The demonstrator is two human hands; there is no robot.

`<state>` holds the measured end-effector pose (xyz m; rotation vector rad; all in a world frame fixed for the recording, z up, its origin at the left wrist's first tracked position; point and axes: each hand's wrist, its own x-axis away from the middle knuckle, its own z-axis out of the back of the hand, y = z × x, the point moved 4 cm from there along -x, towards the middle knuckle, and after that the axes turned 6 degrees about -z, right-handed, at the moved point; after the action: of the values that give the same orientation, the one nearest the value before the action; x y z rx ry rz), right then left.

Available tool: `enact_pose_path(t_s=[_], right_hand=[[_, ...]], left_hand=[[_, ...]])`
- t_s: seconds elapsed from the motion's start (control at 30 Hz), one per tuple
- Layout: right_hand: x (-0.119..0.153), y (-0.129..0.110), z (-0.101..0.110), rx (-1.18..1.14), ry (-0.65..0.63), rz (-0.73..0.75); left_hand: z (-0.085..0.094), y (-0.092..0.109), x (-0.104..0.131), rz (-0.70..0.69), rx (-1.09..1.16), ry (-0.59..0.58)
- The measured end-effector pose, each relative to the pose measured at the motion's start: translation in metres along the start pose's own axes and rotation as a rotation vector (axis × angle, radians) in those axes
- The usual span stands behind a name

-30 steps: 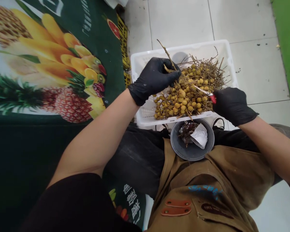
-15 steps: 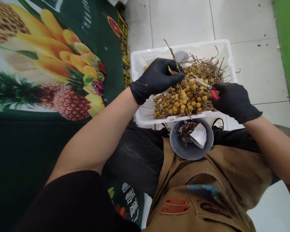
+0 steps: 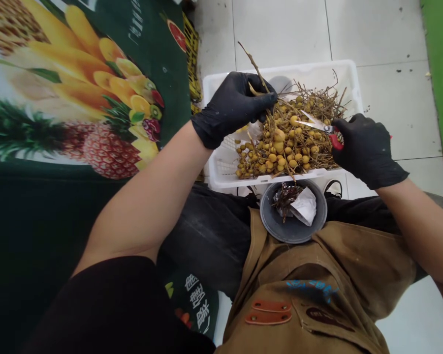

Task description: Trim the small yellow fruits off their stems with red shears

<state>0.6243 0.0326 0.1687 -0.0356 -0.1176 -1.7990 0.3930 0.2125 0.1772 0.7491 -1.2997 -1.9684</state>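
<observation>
My left hand [image 3: 239, 105], in a black glove, pinches a woody longan branch [image 3: 254, 61] whose bare end sticks up past the fingers. Fruit on stems hangs below that hand, over the crate; which of it belongs to the held branch is hard to tell. My right hand [image 3: 367, 150], also black-gloved, is closed round the red handles of a pair of pruning scissors [image 3: 319, 125]. Their blades are spread and point left, over the longans [image 3: 280, 147]. The yellow-brown fruit and a tangle of twigs lie in a white plastic crate [image 3: 221, 179].
Between my knees a grey bucket [image 3: 293, 236] holds dark twigs and crumpled white paper [image 3: 304, 206]. To the left stands a dark green panel printed with fruit [image 3: 114, 152], with yellow crates [image 3: 192, 54] behind its edge. Pale floor tiles [image 3: 276, 29] surround the crate.
My left hand has risen slightly up and left with the branch. The scissors have moved a little right, away from the branch, and their blades have spread apart.
</observation>
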Motion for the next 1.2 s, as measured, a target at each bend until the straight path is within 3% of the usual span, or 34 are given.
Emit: enact_pose_path(t_s=[0.33, 0.57, 0.7, 1.0, 1.2], right_hand=[[-0.011, -0.023, -0.006, -0.04, -0.038, -0.018], [0.003, -0.012, 0.001, 0.003, -0.036, 0.003], [0.013, -0.014, 0.003, -0.036, -0.07, 0.099], [0.009, -0.037, 0.003, 0.086, -0.103, 0.135], [0.013, -0.031, 0.005, 0.04, -0.098, 0.083]], left_hand=[[-0.004, 0.002, -0.001, 0.102, 0.063, 0.049], [-0.009, -0.008, 0.0, 0.184, -0.036, 0.187], [-0.014, -0.006, 0.001, 0.179, -0.025, 0.168], [-0.029, 0.009, 0.005, 0.223, -0.13, 0.141], [-0.017, 0.001, -0.002, 0.157, -0.077, 0.145]])
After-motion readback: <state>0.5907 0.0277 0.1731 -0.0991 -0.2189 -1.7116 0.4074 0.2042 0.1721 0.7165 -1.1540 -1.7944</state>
